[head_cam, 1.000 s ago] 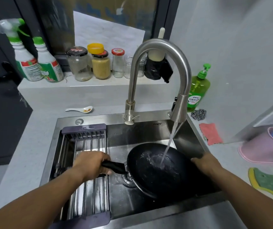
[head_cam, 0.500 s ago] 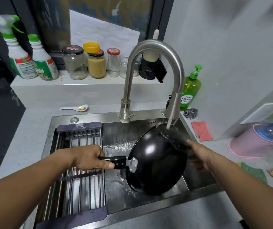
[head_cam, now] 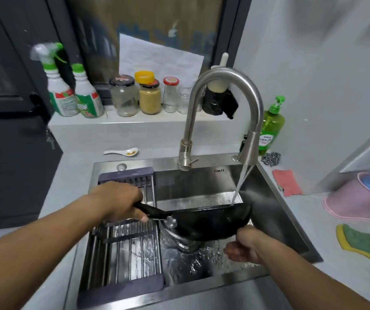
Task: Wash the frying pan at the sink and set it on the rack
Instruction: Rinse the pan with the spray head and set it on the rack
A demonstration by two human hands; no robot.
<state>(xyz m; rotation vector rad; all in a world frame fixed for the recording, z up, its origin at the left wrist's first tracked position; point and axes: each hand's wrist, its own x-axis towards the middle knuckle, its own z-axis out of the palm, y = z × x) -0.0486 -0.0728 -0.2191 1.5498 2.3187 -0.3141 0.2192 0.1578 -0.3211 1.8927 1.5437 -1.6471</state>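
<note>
Left hand (head_cam: 121,203) is wrapped tight round the black handle of the frying pan (head_cam: 210,222), holding it up over the sink (head_cam: 275,211), just right of the rack (head_cam: 125,242) that sits in the sink's left half. Half a second ago the pan stood tipped up on edge with its dark underside facing the person; now it has swung back down and lies nearly level, seen from the side, with its rim to the back and its rounded belly hanging low over the drain. Right hand (head_cam: 244,247) has dropped from the pan's right edge to a spot under and in front of the bowl, its fingers curled; from here I cannot tell whether they touch the pan's underside or hold anything. Water runs from the faucet (head_cam: 224,104) in a thin slanted stream and lands at the far right end of the pan's rim, and a sheet of it spreads over the sink floor below. On the counter to the right lie a steel scourer (head_cam: 270,158), a pink cloth (head_cam: 287,182) and a green and yellow sponge (head_cam: 358,242); a green soap bottle (head_cam: 271,126) stands behind the faucet head.
</note>
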